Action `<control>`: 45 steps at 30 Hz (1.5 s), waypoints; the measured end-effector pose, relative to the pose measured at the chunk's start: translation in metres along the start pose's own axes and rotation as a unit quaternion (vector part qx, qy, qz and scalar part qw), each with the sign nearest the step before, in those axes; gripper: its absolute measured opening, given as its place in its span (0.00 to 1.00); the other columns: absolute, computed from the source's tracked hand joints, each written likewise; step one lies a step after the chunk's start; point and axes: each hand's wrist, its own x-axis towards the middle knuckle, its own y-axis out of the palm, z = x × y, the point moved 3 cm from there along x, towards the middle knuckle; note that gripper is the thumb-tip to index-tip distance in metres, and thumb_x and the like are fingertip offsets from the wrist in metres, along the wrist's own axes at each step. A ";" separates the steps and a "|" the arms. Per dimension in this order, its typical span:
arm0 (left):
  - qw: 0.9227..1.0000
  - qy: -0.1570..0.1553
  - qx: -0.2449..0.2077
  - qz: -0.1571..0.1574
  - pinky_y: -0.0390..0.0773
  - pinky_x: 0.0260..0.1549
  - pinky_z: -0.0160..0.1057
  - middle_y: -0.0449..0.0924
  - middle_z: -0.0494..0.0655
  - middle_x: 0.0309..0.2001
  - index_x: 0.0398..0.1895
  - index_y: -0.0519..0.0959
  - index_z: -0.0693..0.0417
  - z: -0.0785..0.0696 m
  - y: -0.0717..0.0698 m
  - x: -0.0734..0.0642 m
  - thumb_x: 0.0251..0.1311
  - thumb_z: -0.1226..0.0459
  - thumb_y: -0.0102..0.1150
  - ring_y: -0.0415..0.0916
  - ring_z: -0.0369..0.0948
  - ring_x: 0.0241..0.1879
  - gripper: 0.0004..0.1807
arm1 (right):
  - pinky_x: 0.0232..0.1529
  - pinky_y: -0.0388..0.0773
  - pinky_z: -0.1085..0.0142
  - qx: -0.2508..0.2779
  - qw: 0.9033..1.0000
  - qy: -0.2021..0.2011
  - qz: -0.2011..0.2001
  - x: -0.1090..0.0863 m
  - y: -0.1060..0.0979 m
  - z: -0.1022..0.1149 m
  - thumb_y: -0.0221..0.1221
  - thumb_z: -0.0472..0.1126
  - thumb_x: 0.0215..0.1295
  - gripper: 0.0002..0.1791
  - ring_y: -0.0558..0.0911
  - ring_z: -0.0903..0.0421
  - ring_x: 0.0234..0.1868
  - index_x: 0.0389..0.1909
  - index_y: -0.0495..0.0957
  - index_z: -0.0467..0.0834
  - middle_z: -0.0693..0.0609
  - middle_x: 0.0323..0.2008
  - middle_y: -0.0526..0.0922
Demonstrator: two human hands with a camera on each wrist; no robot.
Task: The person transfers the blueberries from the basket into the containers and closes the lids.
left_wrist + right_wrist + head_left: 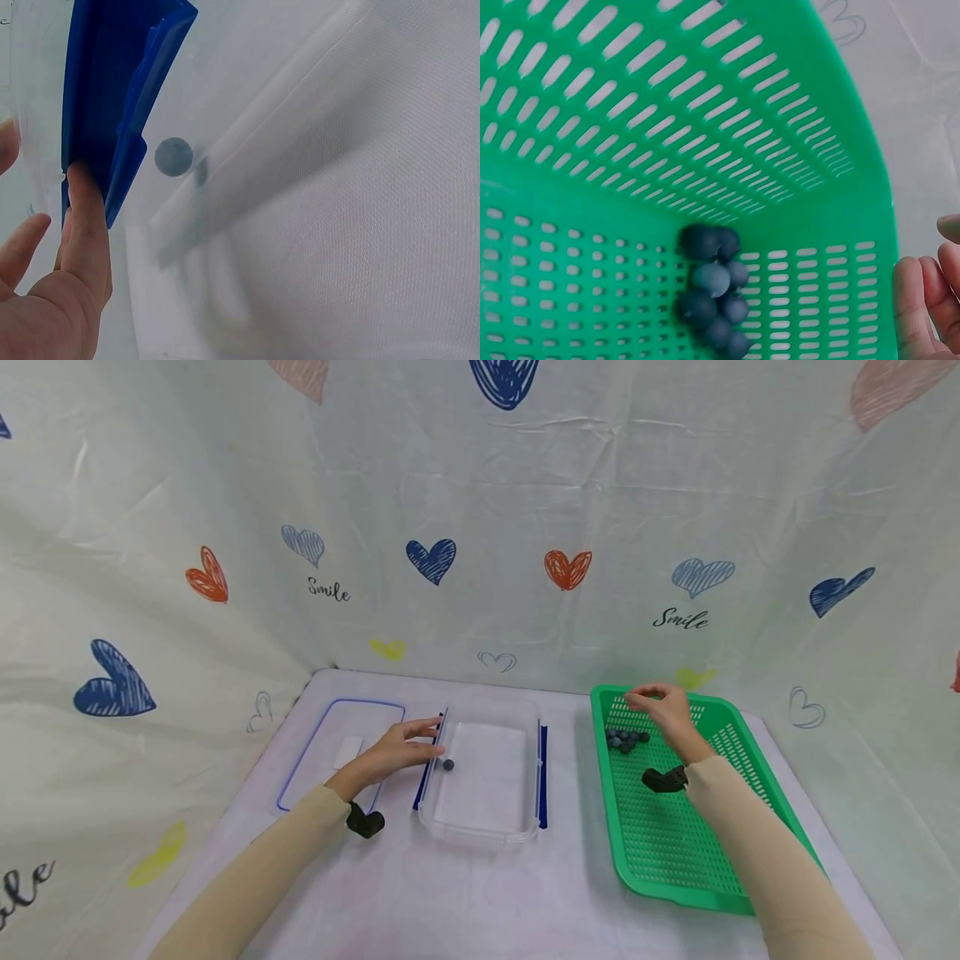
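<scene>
My left hand [401, 747] rests at the left side of a clear plastic box [480, 835], its fingers spread and fairly straight. One finger touches the blue side latch [112, 97] in the left wrist view. Inside the box, close to these fingertips, lies a single blueberry [448, 765]. Over the back left part of a green basket [622, 860], my right hand [663, 710] is raised with thumb and fingers bent toward each other. Nothing shows between its fingers [909, 300]. Below it, several blueberries [712, 281] are bunched in the basket's corner.
A flat clear lid with a blue rim [303, 747] lies left of the box, partly behind the left hand. The box's other blue latch [543, 777] hangs out on its right side. A curtain printed with hearts [431, 562] hangs behind the white-covered table [480, 910].
</scene>
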 end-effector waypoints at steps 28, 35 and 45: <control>1.000 0.000 -0.005 0.001 0.77 0.57 0.48 0.64 0.64 0.68 0.76 0.62 0.54 0.000 0.000 0.000 0.64 0.59 0.67 0.72 0.56 0.62 0.39 | 0.57 0.77 0.46 -0.054 0.997 0.038 -0.046 -0.010 -0.015 -0.047 0.63 0.39 0.69 0.22 0.80 0.65 0.36 0.55 0.76 0.28 0.52 0.38 0.82; 1.000 -0.003 -0.006 -0.001 0.77 0.57 0.47 0.64 0.62 0.68 0.76 0.62 0.53 0.002 0.001 -0.002 0.64 0.59 0.67 0.71 0.56 0.63 0.39 | 0.60 0.74 0.44 -0.056 0.996 0.043 -0.047 -0.012 -0.015 -0.053 0.64 0.40 0.68 0.23 0.74 0.69 0.36 0.56 0.76 0.27 0.41 0.45 0.82; 1.000 -0.006 0.001 -0.004 0.76 0.58 0.48 0.65 0.61 0.68 0.76 0.62 0.52 -0.001 0.001 -0.004 0.64 0.59 0.67 0.71 0.55 0.63 0.39 | 0.58 0.75 0.46 -0.071 0.995 0.048 -0.057 -0.011 -0.014 -0.062 0.63 0.36 0.68 0.20 0.75 0.69 0.35 0.55 0.76 0.27 0.36 0.46 0.83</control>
